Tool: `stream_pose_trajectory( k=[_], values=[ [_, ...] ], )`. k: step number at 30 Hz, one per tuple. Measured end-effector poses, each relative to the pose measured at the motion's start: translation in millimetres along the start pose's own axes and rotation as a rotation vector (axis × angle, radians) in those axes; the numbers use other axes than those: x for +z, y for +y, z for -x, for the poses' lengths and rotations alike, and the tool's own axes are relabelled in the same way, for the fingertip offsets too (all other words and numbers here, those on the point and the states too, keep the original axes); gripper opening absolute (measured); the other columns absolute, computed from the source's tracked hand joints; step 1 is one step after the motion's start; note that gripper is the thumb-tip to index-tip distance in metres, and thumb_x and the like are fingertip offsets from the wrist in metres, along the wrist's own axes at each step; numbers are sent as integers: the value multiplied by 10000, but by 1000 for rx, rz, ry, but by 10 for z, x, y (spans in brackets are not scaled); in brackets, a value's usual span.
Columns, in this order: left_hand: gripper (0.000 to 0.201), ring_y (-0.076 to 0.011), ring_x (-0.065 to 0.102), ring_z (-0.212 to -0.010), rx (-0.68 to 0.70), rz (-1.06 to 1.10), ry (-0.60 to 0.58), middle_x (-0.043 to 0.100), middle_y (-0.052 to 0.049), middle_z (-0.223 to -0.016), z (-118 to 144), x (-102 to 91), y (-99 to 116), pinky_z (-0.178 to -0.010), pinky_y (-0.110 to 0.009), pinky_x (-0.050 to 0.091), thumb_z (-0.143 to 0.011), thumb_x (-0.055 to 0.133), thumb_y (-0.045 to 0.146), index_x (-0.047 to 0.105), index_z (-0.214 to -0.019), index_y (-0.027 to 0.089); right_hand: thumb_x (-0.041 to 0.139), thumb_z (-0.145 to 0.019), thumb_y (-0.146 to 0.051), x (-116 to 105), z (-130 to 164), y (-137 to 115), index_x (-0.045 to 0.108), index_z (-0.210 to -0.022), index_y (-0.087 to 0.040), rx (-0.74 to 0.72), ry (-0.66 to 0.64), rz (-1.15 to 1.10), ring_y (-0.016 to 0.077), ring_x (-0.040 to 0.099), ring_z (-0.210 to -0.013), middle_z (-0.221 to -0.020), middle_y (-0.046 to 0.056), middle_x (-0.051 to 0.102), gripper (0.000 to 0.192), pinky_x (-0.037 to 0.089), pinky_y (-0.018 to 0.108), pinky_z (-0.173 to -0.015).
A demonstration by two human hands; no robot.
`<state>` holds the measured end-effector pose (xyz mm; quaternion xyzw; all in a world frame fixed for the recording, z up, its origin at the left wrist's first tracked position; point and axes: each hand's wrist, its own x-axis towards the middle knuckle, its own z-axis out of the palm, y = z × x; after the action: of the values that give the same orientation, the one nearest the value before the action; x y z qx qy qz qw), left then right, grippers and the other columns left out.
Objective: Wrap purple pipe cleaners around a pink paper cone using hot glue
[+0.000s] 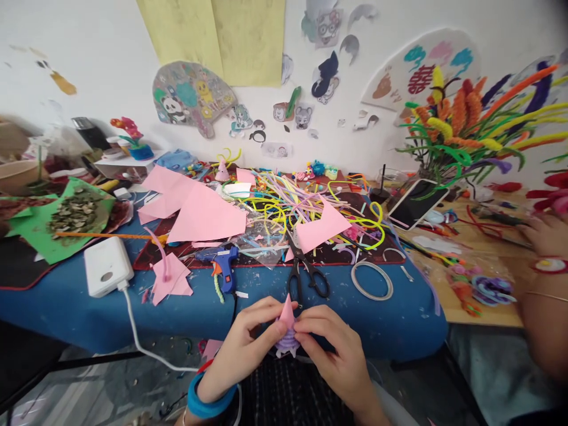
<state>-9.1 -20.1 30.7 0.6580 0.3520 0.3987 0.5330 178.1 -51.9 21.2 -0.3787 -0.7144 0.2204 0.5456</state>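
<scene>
A small purple pipe-cleaner figure with a pink paper cone on top is held upright between both hands, just in front of the table edge. My left hand is closed on its left side, thumb and forefinger against the cone's base. My right hand pinches it from the right, fingertips where cone and purple body meet. Fingers hide part of the body. Beyond the hands lie black-handled scissors and a blue glue gun.
Pink paper sheets and a heap of pipe cleaners cover the table's middle. A white power bank with a cable sits left; a wire coil and a leaning phone lie right. Another person's arm is at far right.
</scene>
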Motion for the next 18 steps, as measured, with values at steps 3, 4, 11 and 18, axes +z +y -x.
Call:
stream_pose_trajectory(
  k=[3,4,11,18],
  values=[
    [291,-198,636,-877,-6,-8,-55,740,-79,-948,-29,-18,17,-799,-273,490,-982,631,407,830,-1083,220,623,-989,-133,-61,-2,-6,673,-976,-221,-2,-87,19,158,693,-864,-902,20,733,101,561,254,-798],
    [288,-193,628,-860,-11,-20,-77,730,-76,-929,-40,-25,25,-785,-270,484,-984,629,398,830,-1076,212,614,-995,-137,-82,-3,-9,661,-979,-219,-4,-130,36,161,689,-877,-915,22,732,96,558,262,-808],
    [280,-191,614,-823,-25,-110,-146,709,-72,-885,-73,-20,66,-749,-275,484,-993,610,351,823,-1063,184,525,-1013,-120,-104,-19,-33,605,-959,-209,-11,-285,185,194,653,-860,-912,41,705,131,555,320,-793],
    [268,-194,642,-827,11,-99,-9,716,-76,-893,-70,45,-2,-766,-280,526,-987,621,349,821,-1095,208,573,-950,-98,26,-39,-18,639,-889,-222,107,-45,123,179,674,-787,-847,20,708,153,552,290,-723]
  ],
)
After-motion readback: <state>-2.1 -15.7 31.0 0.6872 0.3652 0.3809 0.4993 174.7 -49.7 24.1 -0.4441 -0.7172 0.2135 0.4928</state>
